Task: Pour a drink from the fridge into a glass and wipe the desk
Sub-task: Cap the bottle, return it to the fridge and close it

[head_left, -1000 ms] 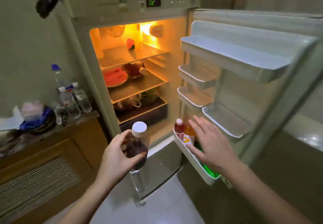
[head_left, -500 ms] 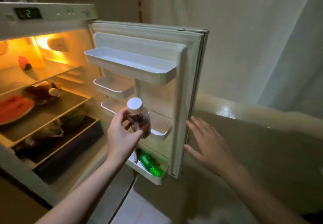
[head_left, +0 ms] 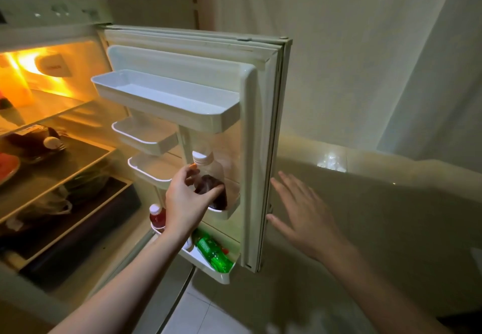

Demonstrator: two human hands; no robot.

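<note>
My left hand point(head_left: 186, 203) grips a clear bottle point(head_left: 211, 177) with a white cap and dark drink in its lower half, holding it in front of the open fridge door's inner shelves. The fridge door point(head_left: 263, 125) stands open, edge toward me. My right hand point(head_left: 303, 215) is spread with straight fingers just behind the door's outer edge, thumb close to the edge; whether it touches the door is unclear. No glass or desk is in view.
The bottom door shelf point(head_left: 221, 277) holds a green bottle point(head_left: 212, 254) and a red bottle with a white cap point(head_left: 157, 216). Lit fridge shelves point(head_left: 65, 166) at left carry food, including watermelon. A beige ledge point(head_left: 378, 161) and curtain lie to the right.
The view swung right from the fridge interior to the door. My right hand left the bottom door shelf and went round to the door's outer edge. My left hand kept the bottle.
</note>
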